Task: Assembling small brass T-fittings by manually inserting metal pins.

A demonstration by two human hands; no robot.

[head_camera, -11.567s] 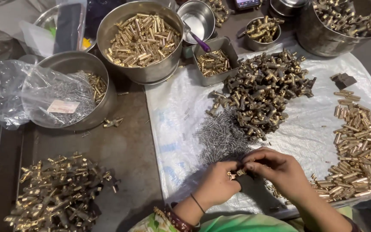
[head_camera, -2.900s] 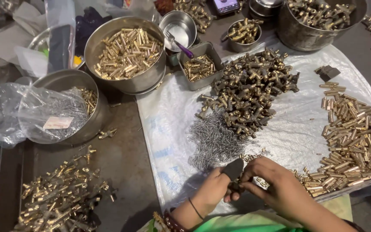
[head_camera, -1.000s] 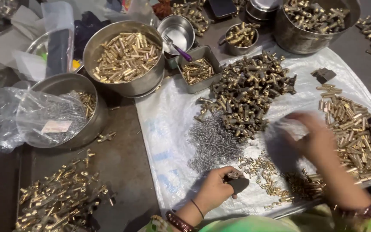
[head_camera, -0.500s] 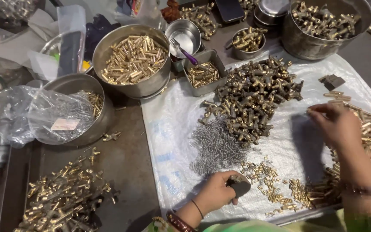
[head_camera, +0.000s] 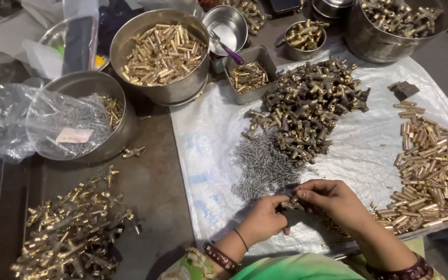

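My left hand (head_camera: 263,220) and my right hand (head_camera: 330,199) meet at the near edge of a white plastic sheet (head_camera: 208,161). Between their fingertips they pinch a small dark brass fitting (head_camera: 289,204). Just above the hands lies a heap of small grey springs (head_camera: 265,166). Beyond that sits a pile of dark brass T-shaped fittings (head_camera: 309,111). A spread of brass tubes (head_camera: 426,166) lies to the right of my right hand. Small brass bits under my right wrist are mostly hidden.
Steel bowls stand along the back: one with brass tubes (head_camera: 162,52), an empty one with a purple-handled spoon (head_camera: 226,28), a large pot (head_camera: 390,23). A bowl under a plastic bag (head_camera: 73,122) stands at left. Assembled brass parts (head_camera: 68,228) are heaped at lower left.
My right hand has come back from the brass tubes at the right and joined my left hand, which stayed in place holding the dark part.
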